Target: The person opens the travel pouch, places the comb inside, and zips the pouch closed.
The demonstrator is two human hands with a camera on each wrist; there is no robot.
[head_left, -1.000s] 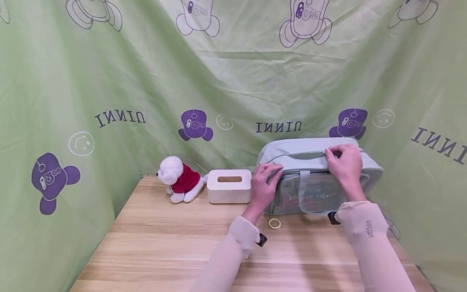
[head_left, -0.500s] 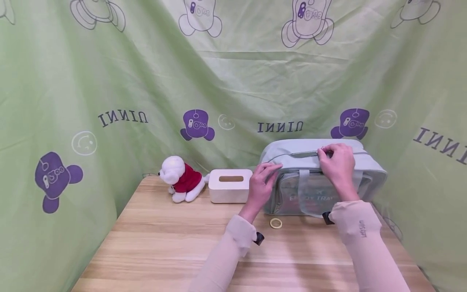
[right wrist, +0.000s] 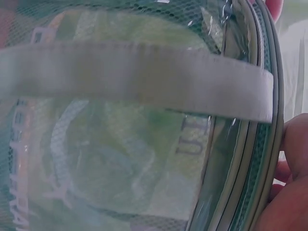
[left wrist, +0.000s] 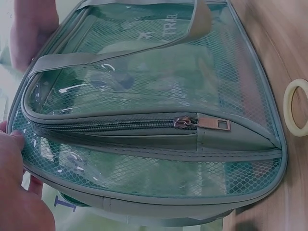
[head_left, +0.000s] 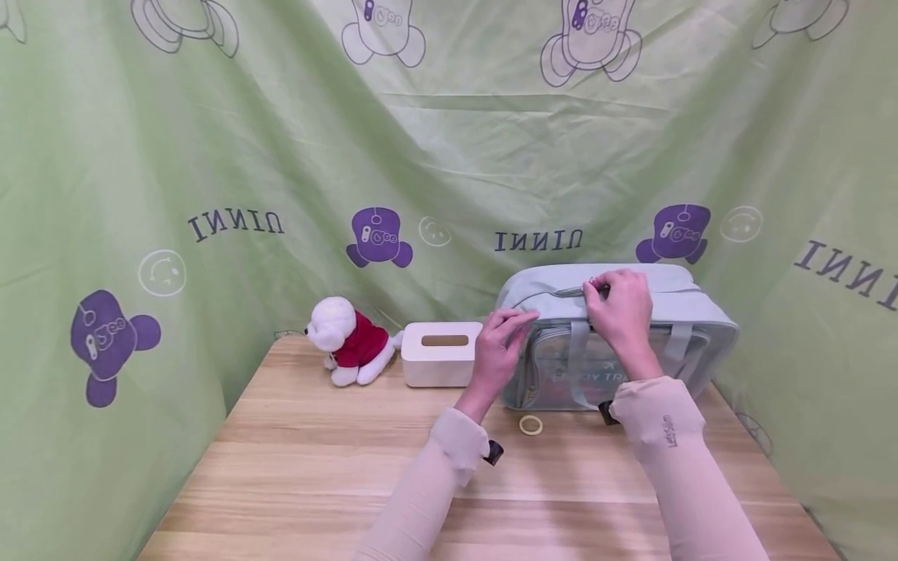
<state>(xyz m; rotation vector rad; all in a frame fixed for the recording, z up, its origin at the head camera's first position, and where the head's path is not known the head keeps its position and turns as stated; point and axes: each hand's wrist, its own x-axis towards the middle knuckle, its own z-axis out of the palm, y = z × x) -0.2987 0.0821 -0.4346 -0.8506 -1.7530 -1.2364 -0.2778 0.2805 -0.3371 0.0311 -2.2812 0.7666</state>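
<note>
A pale green travel bag with a clear mesh front stands at the back right of the table. My right hand pinches the zipper pull at the bag's top seam; the pull is mostly hidden by the fingers. To its left a short, narrow gap in the seam shows. My left hand grips the bag's upper left corner, thumb toward the front. In the left wrist view, the front pocket's metal zipper pull hangs untouched. A strap handle crosses the front in the right wrist view.
A white tissue box stands left of the bag, partly behind my left hand. Beside it sits a white plush dog in a red shirt. A cream ring lies on the wooden table before the bag. Green curtain hangs behind.
My right hand has moved left along the bag's top seam, and the gap in the seam has become shorter and narrower. The left hand keeps its place at the corner.
</note>
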